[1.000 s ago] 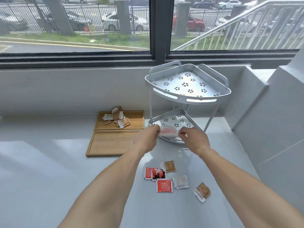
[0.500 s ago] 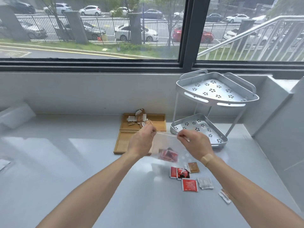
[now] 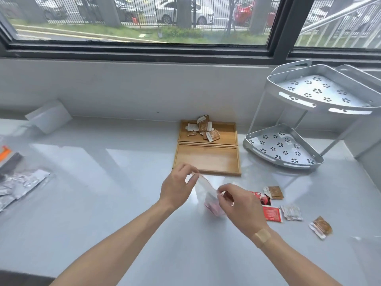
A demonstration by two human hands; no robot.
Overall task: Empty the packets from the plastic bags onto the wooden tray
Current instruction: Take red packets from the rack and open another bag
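Note:
A clear plastic bag (image 3: 203,189) with red packets (image 3: 212,206) in its bottom hangs between my hands, just in front of the wooden tray (image 3: 207,159). My left hand (image 3: 178,188) pinches the bag's upper edge. My right hand (image 3: 237,203) pinches the other edge, lower and to the right. The tray has two compartments: the far one holds a pile of brown and white packets (image 3: 203,127), the near one is bare. Loose red packets (image 3: 272,212), white packets (image 3: 291,212) and brown packets (image 3: 275,192) lie on the counter right of my right hand.
A two-tier white metal corner rack (image 3: 309,112) stands right of the tray. More plastic bags (image 3: 18,182) with silver contents lie at the far left edge. A white box (image 3: 48,116) leans on the back wall. Another brown packet (image 3: 320,227) lies far right.
The view has swung left and moved closer. My hands have carried the bag from the rack's lower tier to in front of the tray, and the bag now hangs lower with its packets at the bottom.

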